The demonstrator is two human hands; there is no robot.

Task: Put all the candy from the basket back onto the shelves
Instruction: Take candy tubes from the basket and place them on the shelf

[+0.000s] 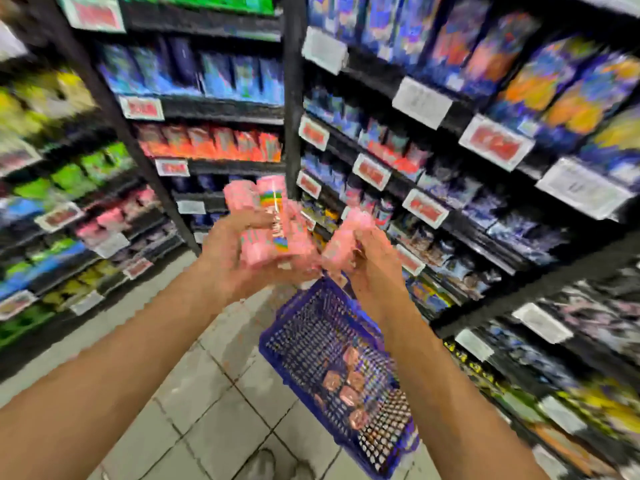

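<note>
The whole view is motion-blurred. My left hand (239, 251) is closed around a bunch of pink candy packs (266, 216) with rainbow stripes, held up in front of the shelves. My right hand (363, 268) sits close beside it and grips another pink candy pack (353, 223). Below my right forearm is the blue mesh basket (294, 341); how it is supported is not visible. Several small pinkish-brown candies (349, 386) lie in its bottom. Matching pink packs (104, 220) stand on a lower shelf at the left.
Black store shelves (221, 112) full of coloured snack packs rise at the left, centre and right, with red and white price tags (495, 142) on their edges. A black upright post (292, 98) divides the units. Grey floor tiles (194, 393) lie below, with my shoe (259, 462) on them.
</note>
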